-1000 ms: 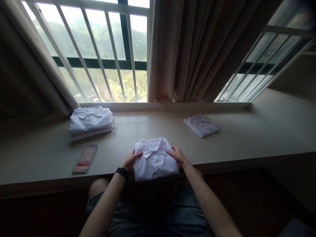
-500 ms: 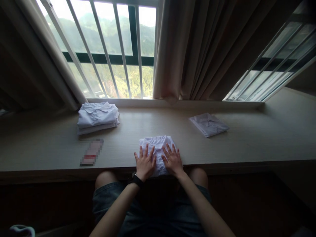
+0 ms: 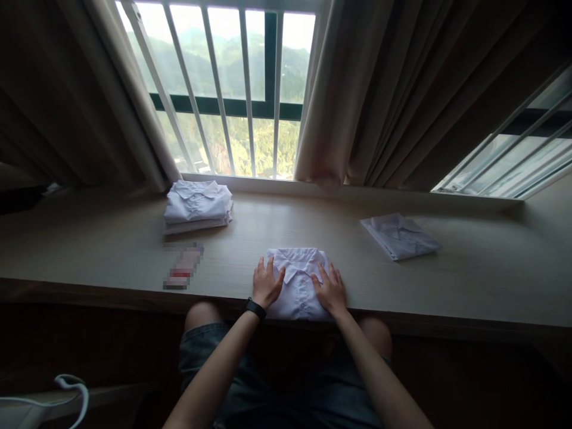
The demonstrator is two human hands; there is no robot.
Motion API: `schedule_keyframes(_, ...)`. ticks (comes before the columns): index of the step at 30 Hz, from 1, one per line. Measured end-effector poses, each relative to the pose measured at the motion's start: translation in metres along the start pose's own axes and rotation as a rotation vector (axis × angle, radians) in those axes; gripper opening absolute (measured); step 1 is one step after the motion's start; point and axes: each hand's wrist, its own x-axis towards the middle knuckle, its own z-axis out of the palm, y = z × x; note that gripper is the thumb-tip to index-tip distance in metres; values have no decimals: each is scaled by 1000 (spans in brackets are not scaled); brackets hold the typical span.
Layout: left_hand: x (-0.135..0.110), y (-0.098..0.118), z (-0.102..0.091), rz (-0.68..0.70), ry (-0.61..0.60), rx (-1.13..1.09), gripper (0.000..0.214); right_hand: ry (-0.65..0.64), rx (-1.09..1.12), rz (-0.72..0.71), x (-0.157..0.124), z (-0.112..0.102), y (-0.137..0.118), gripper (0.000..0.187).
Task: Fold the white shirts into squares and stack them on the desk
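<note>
Desk [image 3: 268, 220]: pale, long; extending beneath and to both sides of the central shirt [image 3: 300, 292].

Stack of folded white shirts [image 3: 198, 205]: collar uppermost; beyond and left of the central shirt, well apart. Judged finished as to folding; exact count not tellable.

Central shirt: white, folded to a compact block, collar at far side, buttons upward, near edge at the desk front. Judged folded; left over, slight creases and a separate position, off the stack.

Thin folded white shirt [image 3: 400, 235]: beyond and right of the central shirt, apart. Judged folded also; presence of a wrapper not tellable.

Left hand [image 3: 268, 285]: on left margin of the central shirt; fingers loosely spread, nothing visibly gripped.

Right hand [image 3: 329, 289]: on right margin of the central shirt; fingers likewise spread, without visible grip.

Pixelated pink-and-red item [image 3: 183, 266]: left of the central shirt; identity not tellable.

Dark wristband [image 3: 255, 308]: on left wrist, just beside the central shirt.
</note>
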Motion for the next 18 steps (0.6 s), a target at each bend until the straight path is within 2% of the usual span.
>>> schedule_keyframes(4, 4, -6, -7, -209, -43, -193, 69, 53, 62, -19, 2, 0, 1, 55)
schedule_keyframes(7, 15, -9, -11, -375, -129, -495, 77, 148, 232, 93, 10, 3, 5, 53)
schedule_keyframes(10, 29, -12, -16, -345, -285, -795, 71, 170, 433, 195, 25, 6, 17, 50)
schedule_keyframes(12, 40, -13, -20, -293, -373, -901, 65, 156, 514, 213, 38, 7, 26, 47)
schedule_keyframes(14, 53, -15, -22, -237, -368, -870, 62, 171, 549, 216, 54, 5, 31, 46)
schedule_keyframes(18, 80, -14, -16, -185, -190, -497, 58, 194, 459, 162, 83, 0, 26, 42)
